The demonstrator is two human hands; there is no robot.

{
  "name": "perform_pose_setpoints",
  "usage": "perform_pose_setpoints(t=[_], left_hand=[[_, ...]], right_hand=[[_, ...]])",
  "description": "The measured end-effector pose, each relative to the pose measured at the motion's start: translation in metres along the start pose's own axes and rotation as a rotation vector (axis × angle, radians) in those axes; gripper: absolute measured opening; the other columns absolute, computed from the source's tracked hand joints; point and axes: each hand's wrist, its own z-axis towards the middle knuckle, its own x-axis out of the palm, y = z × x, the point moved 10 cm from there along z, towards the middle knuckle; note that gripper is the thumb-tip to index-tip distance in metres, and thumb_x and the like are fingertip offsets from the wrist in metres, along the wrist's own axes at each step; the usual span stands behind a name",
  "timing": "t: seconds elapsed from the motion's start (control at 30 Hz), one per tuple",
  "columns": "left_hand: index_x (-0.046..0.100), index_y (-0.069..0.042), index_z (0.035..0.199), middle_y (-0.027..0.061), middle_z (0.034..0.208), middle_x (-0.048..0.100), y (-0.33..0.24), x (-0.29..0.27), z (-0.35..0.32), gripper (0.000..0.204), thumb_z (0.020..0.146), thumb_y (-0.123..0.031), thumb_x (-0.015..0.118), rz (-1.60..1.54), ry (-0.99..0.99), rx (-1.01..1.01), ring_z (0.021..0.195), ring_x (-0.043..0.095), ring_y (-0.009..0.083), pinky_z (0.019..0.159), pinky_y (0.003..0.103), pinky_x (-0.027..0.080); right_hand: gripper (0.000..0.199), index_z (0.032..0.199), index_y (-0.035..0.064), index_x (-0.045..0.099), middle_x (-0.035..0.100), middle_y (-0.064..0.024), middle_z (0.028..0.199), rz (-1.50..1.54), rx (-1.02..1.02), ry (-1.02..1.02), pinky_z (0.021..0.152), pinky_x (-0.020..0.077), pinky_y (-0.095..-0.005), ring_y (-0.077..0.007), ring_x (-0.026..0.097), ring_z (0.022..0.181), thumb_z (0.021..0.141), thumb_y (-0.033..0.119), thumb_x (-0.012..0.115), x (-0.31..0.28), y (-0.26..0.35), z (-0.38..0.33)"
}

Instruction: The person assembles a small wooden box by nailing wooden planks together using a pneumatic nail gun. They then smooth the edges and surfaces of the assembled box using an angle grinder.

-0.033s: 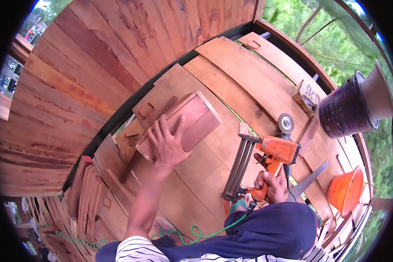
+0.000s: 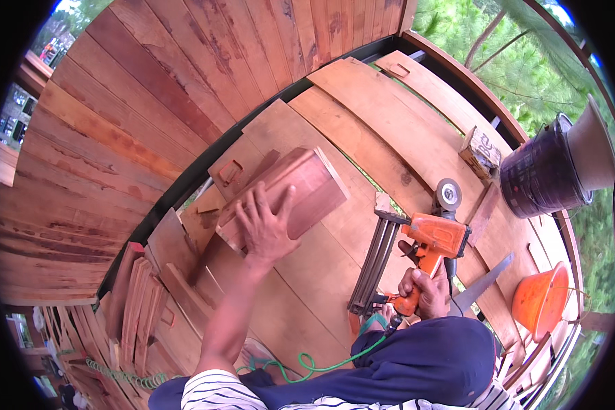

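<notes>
A reddish-brown wooden box-like piece (image 2: 319,186), made of joined boards, lies at a slant on the plank floor. My left hand (image 2: 268,229) rests on its upper face, fingers spread flat. Its underside and the face turned away from me are hidden. My right hand (image 2: 427,292) is wrapped round the grip of an orange nail gun (image 2: 436,234), held upright by my knee with its dark magazine (image 2: 376,263) to the left. A green air hose (image 2: 309,369) runs from the bottom of the grip across my lap.
Beyond the nail gun lies an angle grinder (image 2: 448,196), with a handsaw (image 2: 485,283) nearby. An orange bucket (image 2: 536,301), a dark bucket (image 2: 536,171) and a wood block (image 2: 480,152) stand right. Narrow offcuts (image 2: 142,304) lie left. Gaps show between floor planks (image 2: 376,137).
The wooden box piece has turned and shifted very slightly, and my left hand on it has moved a little with it. My right hand and the nail gun stay put.
</notes>
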Motion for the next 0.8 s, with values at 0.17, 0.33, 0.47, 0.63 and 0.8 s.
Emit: perform_pose_setpoints(t=[0.17, 0.33, 0.47, 0.63, 0.8], left_hand=[[0.032, -0.038, 0.161, 0.0313, 0.155, 0.031, -0.030, 0.023, -0.036, 0.130, 0.049, -0.059, 0.094, 0.100, -0.199, 0.145, 0.140, 0.035, 0.0496, 0.111, 0.072, 0.027], [0.044, -0.041, 0.157, 0.0179, 0.159, 0.036, -0.046, 0.065, -0.107, 0.067, 0.093, -0.035, 0.064, 0.318, -0.338, 0.232, 0.145, 0.036, 0.0364, 0.115, 0.063, 0.024], [0.046, -0.045, 0.155, 0.0109, 0.160, 0.037, -0.068, 0.077, -0.104, 0.063, 0.097, -0.022, 0.054, 0.221, -0.342, 0.256, 0.147, 0.034, 0.0299, 0.118, 0.056, 0.020], [0.046, -0.045, 0.155, 0.0113, 0.160, 0.038, -0.045, 0.064, -0.102, 0.067, 0.094, -0.018, 0.055, 0.168, -0.270, 0.261, 0.145, 0.035, 0.0292, 0.115, 0.053, 0.023], [0.049, -0.036, 0.153, 0.0135, 0.153, 0.043, -0.024, 0.045, -0.092, 0.068, 0.089, -0.028, 0.072, -0.010, -0.207, 0.232, 0.138, 0.042, 0.0315, 0.108, 0.052, 0.035]], right_hand=[[0.067, 0.153, 0.0038, 0.031, 0.050, -0.0317, 0.148, 0.060, 0.023, 0.015, 0.056, 0.0527, -0.0303, -0.0136, 0.056, 0.060, 0.093, 0.004, 0.061, 0.004, -0.008, 0.007], [0.066, 0.152, 0.0018, 0.032, 0.049, -0.0327, 0.149, 0.198, 0.000, 0.062, 0.054, 0.0502, -0.0290, -0.0131, 0.054, 0.059, 0.092, 0.005, 0.060, 0.033, -0.023, 0.023], [0.066, 0.153, 0.0032, 0.029, 0.049, -0.0295, 0.150, 0.161, -0.087, 0.099, 0.052, 0.0485, -0.0277, -0.0112, 0.052, 0.060, 0.096, 0.008, 0.061, 0.039, 0.007, 0.031], [0.062, 0.153, 0.0065, 0.030, 0.050, -0.0259, 0.151, 0.216, -0.087, 0.094, 0.059, 0.0477, -0.0317, -0.0130, 0.053, 0.066, 0.097, 0.004, 0.057, 0.054, -0.002, 0.047], [0.059, 0.154, 0.0103, 0.033, 0.049, -0.0234, 0.151, 0.153, -0.128, -0.112, 0.061, 0.0497, -0.0280, -0.0105, 0.052, 0.069, 0.099, 0.003, 0.053, 0.008, -0.010, 0.034]])
